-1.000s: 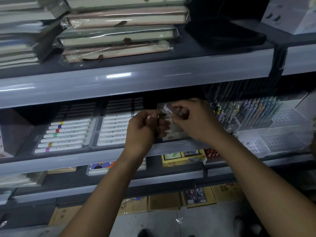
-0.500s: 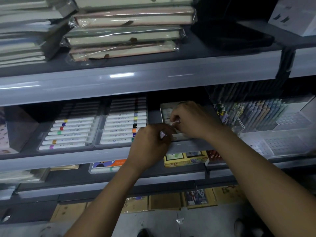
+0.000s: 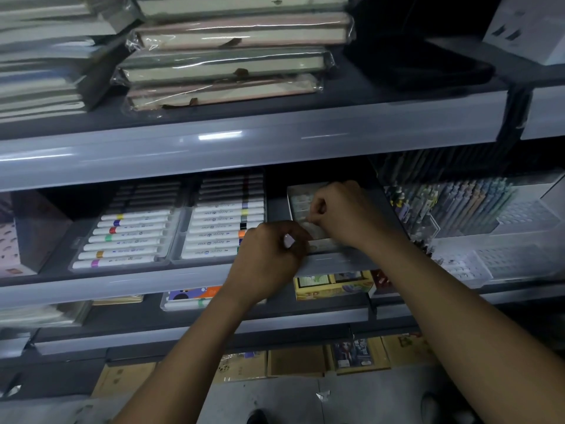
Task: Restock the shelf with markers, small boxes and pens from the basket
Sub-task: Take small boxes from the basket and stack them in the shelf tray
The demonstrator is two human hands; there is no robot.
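Sitting on the middle shelf (image 3: pixel 146 284), between the marker trays and the pen rack, a pale open-topped tray (image 3: pixel 298 197) holds small boxes (image 3: pixel 301 206) with greenish, faintly printed faces, packed in a row; their detail is too dim to read. The right hand (image 3: pixel 342 214) reaches over this tray with its fingers (image 3: pixel 315 209) curled, thumb and forefinger pinching the edge of one small box near the middle of the row. The left hand (image 3: pixel 269 255) sits just in front, at the shelf's front lip, fingers curled tight into a loose fist around something small and pale (image 3: pixel 289 240) that shows between them; what it is cannot be told. The two hands nearly touch. To the left, two clear trays of white markers (image 3: pixel 128 237) lie side by side, each marker banded in a colour: yellow, blue, red, green, orange, purple. To the right, pens (image 3: pixel 467 203) stand upright in a clear rack. Above, wrapped notebooks (image 3: pixel 226 62) are stacked on the upper shelf.
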